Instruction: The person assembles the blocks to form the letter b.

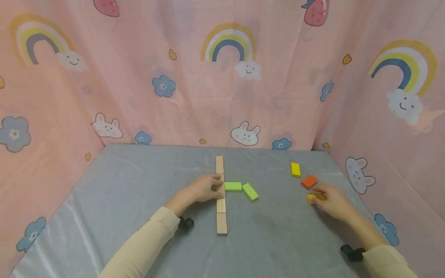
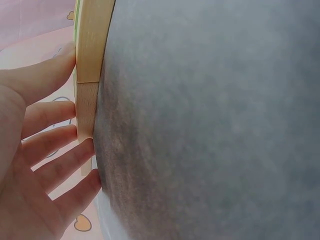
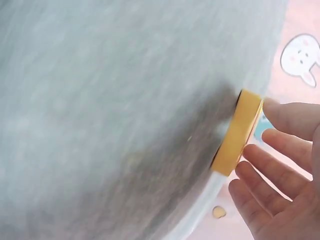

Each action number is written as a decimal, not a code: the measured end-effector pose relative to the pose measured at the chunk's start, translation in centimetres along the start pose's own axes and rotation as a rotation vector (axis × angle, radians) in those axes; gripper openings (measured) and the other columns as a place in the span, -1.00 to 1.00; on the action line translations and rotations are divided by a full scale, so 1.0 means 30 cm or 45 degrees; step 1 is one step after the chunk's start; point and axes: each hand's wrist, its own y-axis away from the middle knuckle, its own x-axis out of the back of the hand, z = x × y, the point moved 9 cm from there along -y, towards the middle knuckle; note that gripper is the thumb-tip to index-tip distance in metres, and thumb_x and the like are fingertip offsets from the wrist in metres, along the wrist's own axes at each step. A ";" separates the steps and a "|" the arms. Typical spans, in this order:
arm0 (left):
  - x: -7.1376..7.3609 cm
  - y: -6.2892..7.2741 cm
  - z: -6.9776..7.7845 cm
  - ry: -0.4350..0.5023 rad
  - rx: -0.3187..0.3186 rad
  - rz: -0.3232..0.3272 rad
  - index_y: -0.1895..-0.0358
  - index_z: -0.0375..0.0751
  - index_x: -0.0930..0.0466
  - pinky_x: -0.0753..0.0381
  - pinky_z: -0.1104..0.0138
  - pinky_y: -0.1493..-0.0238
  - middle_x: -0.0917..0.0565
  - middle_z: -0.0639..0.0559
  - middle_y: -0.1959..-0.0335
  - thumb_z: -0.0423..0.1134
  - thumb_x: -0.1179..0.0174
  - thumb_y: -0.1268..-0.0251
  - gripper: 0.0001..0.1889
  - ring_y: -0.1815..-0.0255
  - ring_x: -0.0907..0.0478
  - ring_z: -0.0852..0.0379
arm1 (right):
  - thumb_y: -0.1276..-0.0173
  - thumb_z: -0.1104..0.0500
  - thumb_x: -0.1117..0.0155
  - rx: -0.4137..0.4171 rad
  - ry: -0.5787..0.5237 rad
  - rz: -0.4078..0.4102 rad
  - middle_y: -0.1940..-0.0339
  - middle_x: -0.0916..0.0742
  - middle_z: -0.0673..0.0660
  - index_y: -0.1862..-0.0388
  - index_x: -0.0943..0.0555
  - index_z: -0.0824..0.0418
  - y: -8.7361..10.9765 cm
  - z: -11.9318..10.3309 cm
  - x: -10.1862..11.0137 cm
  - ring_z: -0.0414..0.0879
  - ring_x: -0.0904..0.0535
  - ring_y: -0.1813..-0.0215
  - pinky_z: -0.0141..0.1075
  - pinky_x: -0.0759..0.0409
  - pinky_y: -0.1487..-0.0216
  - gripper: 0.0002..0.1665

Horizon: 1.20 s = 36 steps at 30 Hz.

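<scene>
Apparently, a pick-up is in hand: the amber block sits at right on the grey table, thumb and fingers of the right hand about it, though whether they pinch cannot be told. The next move likely calls for a firm grip. An orange block lies just beyond; well left, the left hand, fingers loosely extended, touches a wooden row.

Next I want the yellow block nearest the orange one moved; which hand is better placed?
The right, most likely. The right hand is at that yellow block, while the left hand is across the table at the wooden row, beyond two green blocks.
</scene>
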 end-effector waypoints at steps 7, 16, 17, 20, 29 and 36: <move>-0.001 0.001 0.000 -0.027 -0.001 0.000 -0.43 -0.19 -0.48 -0.31 -0.03 -0.46 -0.35 -0.05 -0.53 0.06 -0.36 -0.35 -0.33 -0.54 -0.25 -0.16 | -0.33 0.21 -0.43 -0.066 0.029 -0.009 -0.04 -0.68 0.49 -0.10 -0.61 0.54 0.010 0.050 0.005 0.40 -0.59 -0.07 0.30 -0.54 -0.05 -0.51; -0.001 0.000 -0.002 -0.023 -0.006 -0.002 -0.43 -0.19 -0.49 -0.31 -0.03 -0.46 -0.34 -0.05 -0.54 0.06 -0.35 -0.35 -0.33 -0.54 -0.25 -0.16 | -0.32 0.07 -0.47 -0.124 0.017 -0.059 0.07 -0.70 0.35 -0.10 -0.64 0.49 0.016 0.077 -0.003 0.21 -0.61 0.06 0.20 -0.60 0.02 -0.44; 0.001 0.001 -0.001 -0.022 -0.008 0.000 -0.42 -0.20 -0.49 -0.32 -0.03 -0.45 -0.35 -0.06 -0.53 0.06 -0.35 -0.35 -0.33 -0.53 -0.26 -0.17 | -0.32 0.05 -0.48 -0.127 0.015 -0.066 0.09 -0.70 0.32 -0.10 -0.64 0.49 0.017 0.079 -0.004 0.17 -0.61 0.08 0.16 -0.61 0.05 -0.42; 0.002 0.003 0.001 -0.015 -0.010 0.001 -0.42 -0.21 -0.50 -0.32 -0.02 -0.46 -0.35 -0.06 -0.53 0.05 -0.36 -0.35 -0.33 -0.53 -0.26 -0.17 | -0.31 -0.03 -0.48 -0.133 0.011 -0.087 0.15 -0.70 0.22 -0.10 -0.65 0.46 0.019 0.082 -0.007 0.07 -0.59 0.15 0.00 -0.62 0.16 -0.38; -0.001 0.002 -0.002 -0.023 -0.008 0.006 -0.42 -0.20 -0.49 -0.31 0.00 -0.47 -0.35 -0.04 -0.53 0.06 -0.35 -0.35 -0.33 -0.54 -0.25 -0.15 | -0.34 -0.08 -0.45 -0.165 -0.054 -0.164 0.12 -0.73 0.22 -0.14 -0.63 0.43 0.025 0.058 -0.027 0.10 -0.63 0.10 -0.12 -0.68 0.21 -0.35; 0.002 0.002 0.003 -0.045 -0.015 0.012 -0.41 -0.21 -0.50 -0.30 -0.01 -0.47 -0.36 -0.05 -0.53 0.06 -0.36 -0.35 -0.33 -0.54 -0.25 -0.15 | -0.32 -0.07 -0.47 -0.151 -0.156 -0.223 0.03 -0.70 0.26 -0.24 -0.57 0.43 0.036 0.023 -0.043 0.00 -0.61 0.23 -0.21 -0.62 0.36 -0.27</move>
